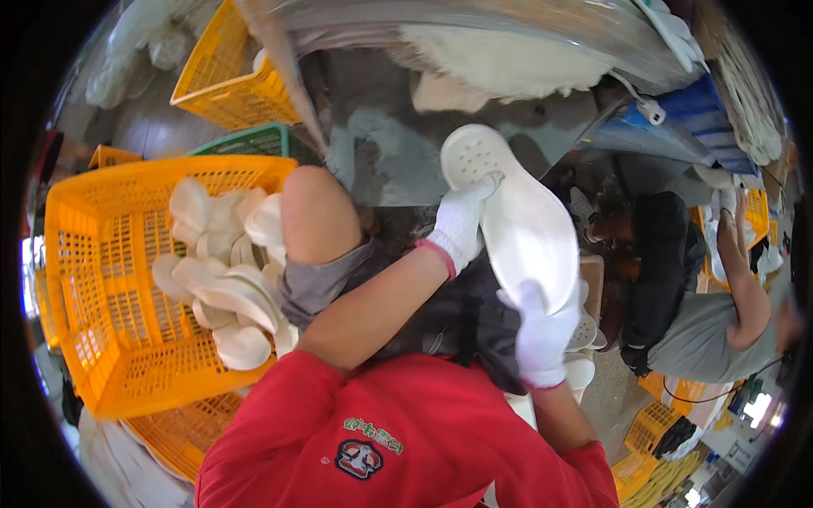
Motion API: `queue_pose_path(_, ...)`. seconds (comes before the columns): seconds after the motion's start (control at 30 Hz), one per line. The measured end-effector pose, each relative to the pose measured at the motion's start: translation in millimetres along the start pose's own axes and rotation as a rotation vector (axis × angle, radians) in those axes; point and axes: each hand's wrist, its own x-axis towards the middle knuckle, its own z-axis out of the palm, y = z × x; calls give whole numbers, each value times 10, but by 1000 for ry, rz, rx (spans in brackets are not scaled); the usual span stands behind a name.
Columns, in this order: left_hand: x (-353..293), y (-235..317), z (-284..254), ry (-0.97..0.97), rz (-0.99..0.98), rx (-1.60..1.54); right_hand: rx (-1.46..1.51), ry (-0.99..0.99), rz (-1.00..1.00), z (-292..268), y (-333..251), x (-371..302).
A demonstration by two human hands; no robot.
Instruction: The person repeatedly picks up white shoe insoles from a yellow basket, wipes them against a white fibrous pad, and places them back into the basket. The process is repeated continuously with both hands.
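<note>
A white shoe sole (527, 233) is held slantwise above my lap, its surface facing up. Small holes dot its far, rounded end. My left hand (461, 224), in a white knit glove with a pink cuff, grips the sole's left edge just below the holes. At the near end, my right hand (544, 334), gloved the same way, is wrapped around the sole, its thumb lying on top. The fingers under the sole are hidden. To my left, an orange plastic basket (110, 385) holds a loose pile of off-white soles (227, 284).
Ahead stands a grey workbench (381, 140) with a white fluffy pad (508, 63) above it. Another orange crate (241, 97) is at the far left, beside a green basket rim (254, 135). More soles (583, 332) lie by my right hand. A person (707, 334) sits at the right.
</note>
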Motion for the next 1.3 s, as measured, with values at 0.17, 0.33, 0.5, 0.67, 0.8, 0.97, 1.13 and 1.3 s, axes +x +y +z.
queue_pose_path(0.17, 639, -165, 93, -109, 119, -5, -593, 150, -422, 297, -161, 309)
queue_pose_path(0.33, 1297, 544, 31, -25, 109, 129, -554, -52, -633, 425, -336, 1599)
queue_pose_path(0.5, 822, 1222, -441, 534, 137, 1743, -356, -48, -465, 721, -351, 2203)
queue_pose_path(0.67, 204, 1223, -557, 358, 428, 1684, -484, -3, -308, 770, -326, 2457)
queue_pose_path(0.8, 144, 1108, -450, -99, 332, 1295, -914, -71, -665, 814, -241, 2696)
queue_pose_path(0.97, 352, 481, -195, 24, 278, 681, -658, -222, -343, 796, -599, 2120)
queue_pose_path(1.13, 847, -109, 322, 184, 402, 314, -220, -6, -58, 401, -812, 1311)
queue_pose_path(1.3, 1301, 52, 403, 163, 524, 844, -641, 240, -547, 380, -405, 1705)
